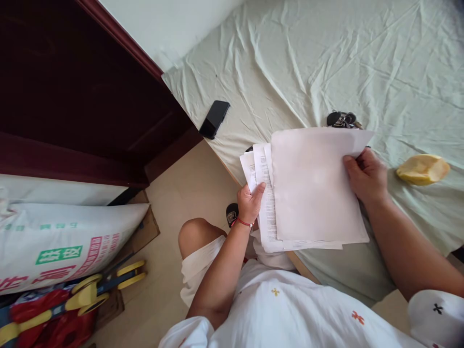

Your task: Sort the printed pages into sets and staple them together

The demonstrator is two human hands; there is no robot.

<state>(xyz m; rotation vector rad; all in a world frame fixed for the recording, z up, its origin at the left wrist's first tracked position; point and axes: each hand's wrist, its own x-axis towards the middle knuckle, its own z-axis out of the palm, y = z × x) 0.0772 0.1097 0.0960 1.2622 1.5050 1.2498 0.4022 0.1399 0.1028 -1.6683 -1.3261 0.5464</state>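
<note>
Left hand (250, 203) pinched the fanned lower sheets; right hand (366, 174) gripped the top edge of the paper stack (311, 188), keeping it squared over the bed (290, 63). Keys (342, 119) just beyond the right hand.

Over the near edge of a bed, both hands hold a fanned stack of papers (311, 188): the left hand (249, 203) pinches the printed sheets at their left edge, the right hand (366, 175) grips the blank top sheet on its right side. A bunch of keys (342, 119) lies just beyond the papers on the wrinkled pale green sheet (326, 63). A black phone (214, 119) rests far left near the mattress edge, and a yellowish piece of fruit (422, 169) sits to the right.
</note>
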